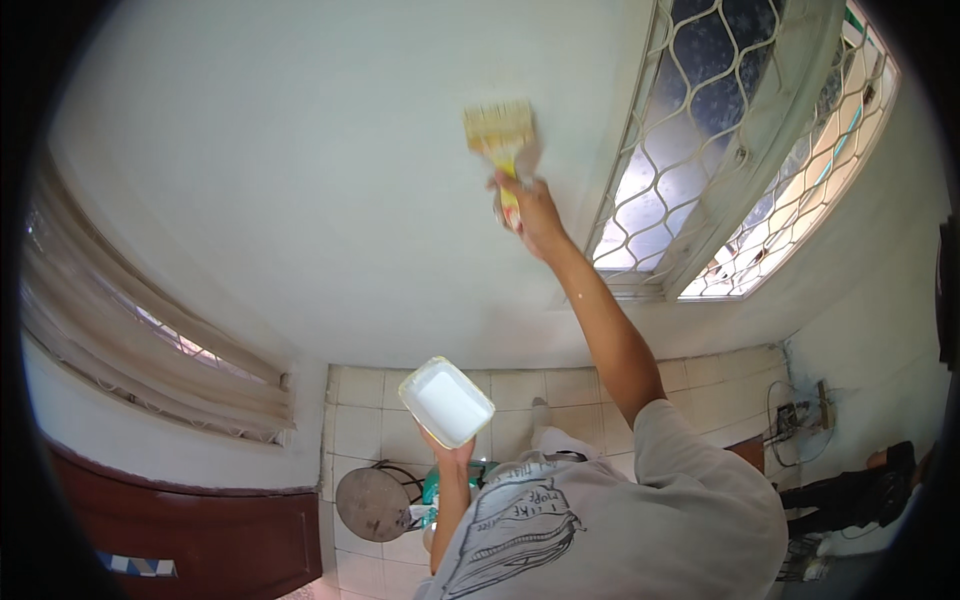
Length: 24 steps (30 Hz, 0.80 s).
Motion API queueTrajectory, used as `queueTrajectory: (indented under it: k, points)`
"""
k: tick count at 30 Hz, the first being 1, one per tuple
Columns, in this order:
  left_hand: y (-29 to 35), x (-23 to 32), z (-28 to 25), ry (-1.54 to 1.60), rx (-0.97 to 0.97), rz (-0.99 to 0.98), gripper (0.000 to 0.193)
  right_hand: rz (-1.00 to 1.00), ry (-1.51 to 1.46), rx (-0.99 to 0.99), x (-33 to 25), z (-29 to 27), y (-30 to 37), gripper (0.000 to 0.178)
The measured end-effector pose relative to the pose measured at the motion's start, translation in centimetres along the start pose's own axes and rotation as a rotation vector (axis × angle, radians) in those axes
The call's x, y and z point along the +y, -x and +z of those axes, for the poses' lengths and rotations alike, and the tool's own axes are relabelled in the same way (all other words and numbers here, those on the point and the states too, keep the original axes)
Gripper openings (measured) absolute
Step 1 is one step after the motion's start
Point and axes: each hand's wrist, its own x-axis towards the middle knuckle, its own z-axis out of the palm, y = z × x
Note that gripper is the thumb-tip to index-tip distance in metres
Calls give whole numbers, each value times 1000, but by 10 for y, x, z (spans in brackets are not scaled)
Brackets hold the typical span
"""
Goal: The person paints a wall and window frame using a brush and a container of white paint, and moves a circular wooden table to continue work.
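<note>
My right hand (527,212) is closed around the yellow handle of a wide paintbrush (500,135), arm stretched up and forward. The brush's pale yellowish bristles point upward against the white wall (330,190), left of the window; whether they press on it is hard to tell. Lower down, my left hand (448,447) supports a rectangular tub (447,403) of white paint from beneath. The tub is held in front of my body, its open top facing up. Most of the left fingers are hidden under the tub.
A window with a wavy metal grille (690,150) is at the right. Curtains (150,310) hang at the left above a dark red-brown panel (190,530). A round stool (372,503) stands on the tiled floor (360,400). Cables (790,420) lie at the right, near another person (850,500).
</note>
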Motion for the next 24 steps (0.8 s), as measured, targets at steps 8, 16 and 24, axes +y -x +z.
queueTrajectory:
  k: [8,16,24]
  points:
    - [34,4,-39,93,68,-14,41,638,-167,284,230,-69,75,15]
    - [65,13,-38,-34,62,7,41,174,-203,-27,16,-10,-5,11]
    - [57,-3,-28,32,128,-83,37,-29,223,153,12,-8,-6,42]
